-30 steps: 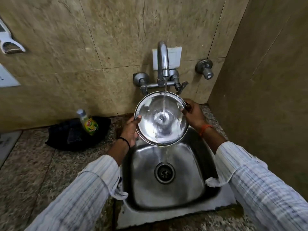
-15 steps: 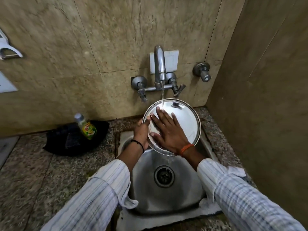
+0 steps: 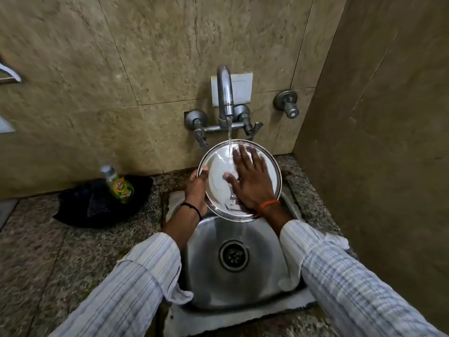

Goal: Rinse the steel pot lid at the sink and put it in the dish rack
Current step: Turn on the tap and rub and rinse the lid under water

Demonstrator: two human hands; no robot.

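1. Lid [image 3: 218, 173]: steel, round, tilted, held over the sink [image 3: 257, 285] beneath the tap [image 3: 224, 90]; water stream [image 3: 229, 142] lands on its face. Knob side not visible.
2. Left hand [image 3: 196, 188]: fingers closed on the lid's left rim, thumb on top; the other fingers hidden behind the lid.
3. Right hand [image 3: 252, 181]: fingers spread flat, pressed on the lid's face, gripping nothing; tips blurred.
4. Bottle [image 3: 119, 184]: on a black cloth [image 3: 80, 205], left on the table [image 3: 36, 251]; label partly legible.
5. Sleeves: cut off at the bottom edge.
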